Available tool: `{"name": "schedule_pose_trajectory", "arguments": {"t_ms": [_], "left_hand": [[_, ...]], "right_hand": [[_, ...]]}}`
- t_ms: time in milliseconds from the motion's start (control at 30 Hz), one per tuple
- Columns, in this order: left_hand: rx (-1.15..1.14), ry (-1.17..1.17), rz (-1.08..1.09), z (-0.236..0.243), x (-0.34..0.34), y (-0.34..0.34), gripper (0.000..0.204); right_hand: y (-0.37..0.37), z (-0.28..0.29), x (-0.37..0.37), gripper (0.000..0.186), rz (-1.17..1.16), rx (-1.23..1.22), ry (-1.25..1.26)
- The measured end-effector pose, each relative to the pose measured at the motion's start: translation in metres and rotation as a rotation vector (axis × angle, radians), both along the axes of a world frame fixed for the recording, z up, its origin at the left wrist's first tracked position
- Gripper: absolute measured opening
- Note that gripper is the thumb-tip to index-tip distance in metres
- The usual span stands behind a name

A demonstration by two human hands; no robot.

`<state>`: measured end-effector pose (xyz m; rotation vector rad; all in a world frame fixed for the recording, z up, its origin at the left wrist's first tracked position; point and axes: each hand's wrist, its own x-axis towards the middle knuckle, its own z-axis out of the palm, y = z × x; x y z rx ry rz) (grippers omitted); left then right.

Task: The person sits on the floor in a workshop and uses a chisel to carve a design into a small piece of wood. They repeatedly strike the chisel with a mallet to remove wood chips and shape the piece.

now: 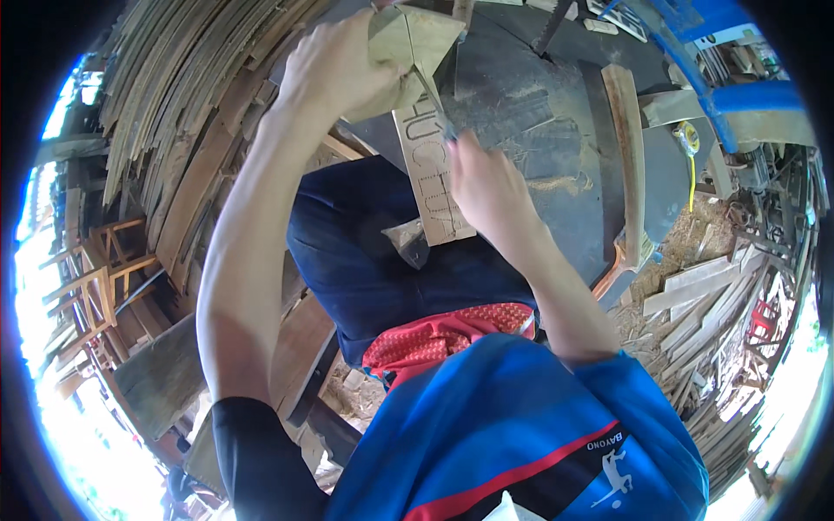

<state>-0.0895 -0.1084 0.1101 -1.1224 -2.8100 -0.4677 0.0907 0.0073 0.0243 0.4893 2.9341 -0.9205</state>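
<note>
My left hand (334, 74) is closed on the edge of a pale wooden piece with angled sides (430, 35), with a dark line across its face. In my right hand (495, 187) is a slim pointed tool (433, 94) with a grey shaft; its far end meets the wooden piece near my left fingertips. Most of the tool's handle is hidden by my fingers. Beneath both hands a long narrow board (430, 178), marked with dotted and dark letter outlines, reaches over my lap. A small clear plastic bag (407, 241) lies on my dark trousers beside it.
A dark worktop (530, 130) with sawdust extends ahead and right. On it are a curved wooden bar (624, 148) and a saw's orange handle (611, 273). A yellow tape measure (686, 137) hangs beyond. Stacked planks (174, 95) rise at left; scrap wood (704, 295) lies at right.
</note>
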Motion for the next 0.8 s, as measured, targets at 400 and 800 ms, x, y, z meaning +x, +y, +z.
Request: {"name": "schedule_pose_trajectory", "arguments": {"t_ms": [400,800], "left_hand": [[-0.071,-0.025,-0.010,0.016,0.005,0.007,0.052],[-0.019,0.060,-0.174,-0.010,-0.045,0.001,0.059]], "right_hand": [[-0.002,-0.012,0.009,0.028,-0.019,-0.104,-0.009],[0.006,-0.011,-0.022,0.021,0.020,-0.137,0.140]]}}
